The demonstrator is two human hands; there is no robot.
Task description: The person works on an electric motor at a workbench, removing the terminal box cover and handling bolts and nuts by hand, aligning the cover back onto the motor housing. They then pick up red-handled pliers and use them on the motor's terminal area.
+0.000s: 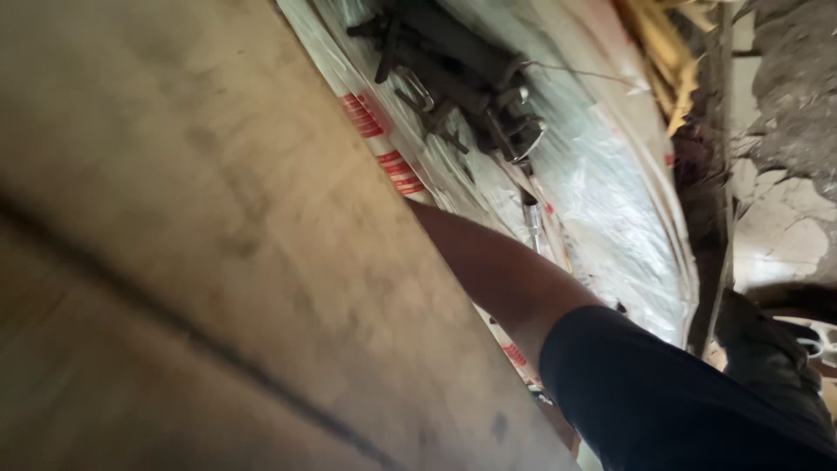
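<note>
A wide, worn wooden board [218,262] fills the left and middle of the head view, slanting from upper left to lower right. My right forearm [497,270], in a dark short sleeve [645,392], reaches up and left from the lower right and passes behind the board's edge. The hand itself is hidden by the board, so what it touches cannot be seen. My left hand is out of sight. Beyond the arm lies a white woven sack [610,201] with red print.
A pile of dark metal tools and clamps [462,70] rests on the sack at the top. A thin metal rod [534,222] lies beside my forearm. Yellowish strips [667,52] and cracked grey rubble [785,131] line the right side.
</note>
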